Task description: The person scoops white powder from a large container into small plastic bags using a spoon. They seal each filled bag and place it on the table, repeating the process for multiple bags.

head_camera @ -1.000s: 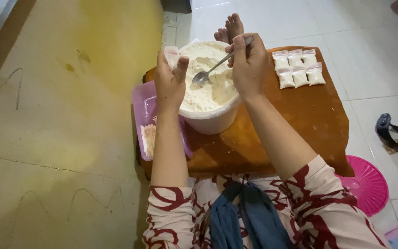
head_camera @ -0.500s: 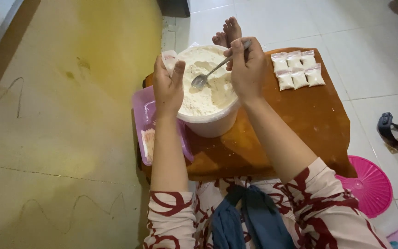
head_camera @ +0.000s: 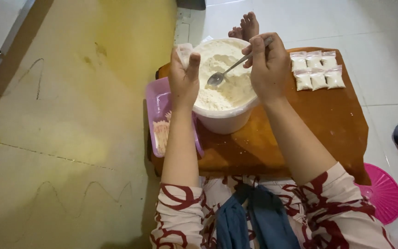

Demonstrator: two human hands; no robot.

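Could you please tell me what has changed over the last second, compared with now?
The right hand has tipped the metal spoon lower, its bowl now nearer the flour in the white tub. The left hand still holds a small clear bag at the rim. The filled packets are unmoved.

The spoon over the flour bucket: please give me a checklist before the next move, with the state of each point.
1. Spoon held by right hand: ok.
2. Spoon bowl over the bucket: ok.
3. Spoon loaded with flour: cannot tell.
4. Small bag held by left hand at the bucket rim: ok.
5. Bag mouth open: cannot tell.
6. Filled bags apart from the bucket, on the wooden table: ok.
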